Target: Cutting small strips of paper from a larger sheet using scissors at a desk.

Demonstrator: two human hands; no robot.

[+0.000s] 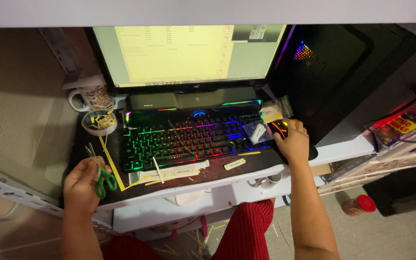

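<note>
Left hand [80, 185] sits at eight o'clock, fingers curled around green-handled scissors [103, 180] with thin paper strips [91, 151] poking up from the grip, right at the table [217, 175] edge. Right hand [293, 140] is over at three o'clock, cupped down on a glowing mouse [279, 127], just beside the rainbow-lit keyboard [188, 139]. More cut paper slips [174, 172] lie along the keyboard's near edge. At ten o'clock a small bowl [99, 123] holds yellow scraps, a mug [90, 98] just behind it. Up at twelve, the monitor [188, 53] shows a pale page.
</note>
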